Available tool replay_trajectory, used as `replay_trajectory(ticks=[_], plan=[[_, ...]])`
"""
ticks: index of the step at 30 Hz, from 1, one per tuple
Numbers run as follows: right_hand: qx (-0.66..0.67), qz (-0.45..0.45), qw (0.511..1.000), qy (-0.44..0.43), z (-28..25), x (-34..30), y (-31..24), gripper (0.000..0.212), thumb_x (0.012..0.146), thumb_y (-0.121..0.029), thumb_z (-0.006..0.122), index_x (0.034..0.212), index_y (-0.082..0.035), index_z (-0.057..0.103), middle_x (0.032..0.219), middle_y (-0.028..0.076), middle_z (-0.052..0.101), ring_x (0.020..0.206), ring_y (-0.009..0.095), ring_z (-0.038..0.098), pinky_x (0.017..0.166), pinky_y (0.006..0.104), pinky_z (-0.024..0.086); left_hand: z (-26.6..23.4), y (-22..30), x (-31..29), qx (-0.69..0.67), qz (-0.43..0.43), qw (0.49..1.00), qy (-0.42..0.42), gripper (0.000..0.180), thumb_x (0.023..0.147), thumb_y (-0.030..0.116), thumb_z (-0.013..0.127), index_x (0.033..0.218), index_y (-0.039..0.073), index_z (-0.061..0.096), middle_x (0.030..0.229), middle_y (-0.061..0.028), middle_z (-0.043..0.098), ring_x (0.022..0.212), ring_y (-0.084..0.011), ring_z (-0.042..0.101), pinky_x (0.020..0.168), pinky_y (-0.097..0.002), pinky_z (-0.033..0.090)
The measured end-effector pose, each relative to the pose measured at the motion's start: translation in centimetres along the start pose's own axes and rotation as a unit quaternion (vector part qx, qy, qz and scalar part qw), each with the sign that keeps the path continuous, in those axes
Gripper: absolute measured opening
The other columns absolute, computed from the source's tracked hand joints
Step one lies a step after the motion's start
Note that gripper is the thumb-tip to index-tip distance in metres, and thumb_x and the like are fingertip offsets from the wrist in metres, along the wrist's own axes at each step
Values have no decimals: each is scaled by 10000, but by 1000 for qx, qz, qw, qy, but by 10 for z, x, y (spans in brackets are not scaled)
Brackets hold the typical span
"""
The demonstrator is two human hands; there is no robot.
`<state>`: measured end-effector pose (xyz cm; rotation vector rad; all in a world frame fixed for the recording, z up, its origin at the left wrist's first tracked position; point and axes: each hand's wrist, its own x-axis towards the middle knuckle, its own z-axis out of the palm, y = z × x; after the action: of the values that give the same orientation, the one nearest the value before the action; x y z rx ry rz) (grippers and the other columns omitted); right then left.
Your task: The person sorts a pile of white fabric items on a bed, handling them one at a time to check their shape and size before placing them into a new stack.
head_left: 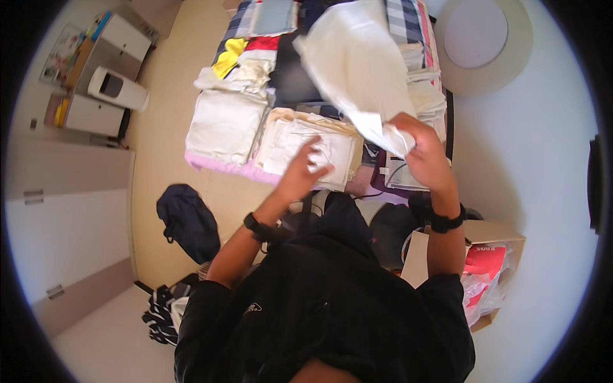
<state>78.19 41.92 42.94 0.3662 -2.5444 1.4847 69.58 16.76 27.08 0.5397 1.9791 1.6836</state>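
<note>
Cream cloth (361,60), 1 piece: we find it at the upper centre of the frame, hanging spread out above the bedding, its lower right corner gripped. Right hand (424,150), right of centre: fingers closed on that corner; black band at the wrist. Left hand (303,172), at centre: fingers parted and curved, nothing visible in its grasp; black band here too. It is over the near edge of a white cloth stack (297,143); whether it touches, we cannot tell.

Also listed by us: a folded off-white pile (228,126), just left of that stack; 1 yellow cloth (230,57) and 1 red cloth (262,43), upper left of centre; 1 dark bag (188,217) on the floor, left; 1 cardboard box (504,233), lower right, holding a red package (482,265); 1 white appliance (118,89), upper left.
</note>
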Motion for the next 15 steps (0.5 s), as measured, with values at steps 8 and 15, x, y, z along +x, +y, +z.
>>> replay_trajectory(ticks=[8, 15], plan=[[51, 114, 981, 147, 61, -26, -19, 424, 855, -1, 619, 1262, 43, 511, 1184, 129, 613, 1062, 200, 607, 919, 328, 479, -121, -24, -70, -188, 38, 967, 167, 607, 765, 106, 766, 1276, -41, 475, 1174, -136, 585, 1085, -212, 561, 939, -343, 470], [387, 157, 897, 147, 120, 24, 16, 431, 879, 24, 606, 1294, 26, 492, 1231, 105, 597, 1103, 189, 576, 979, 333, 440, -146, 1, -140, -281, -28, 952, 117, 679, 721, 100, 782, 1303, -34, 459, 1148, -95, 599, 1065, -170, 558, 926, -310, 469]])
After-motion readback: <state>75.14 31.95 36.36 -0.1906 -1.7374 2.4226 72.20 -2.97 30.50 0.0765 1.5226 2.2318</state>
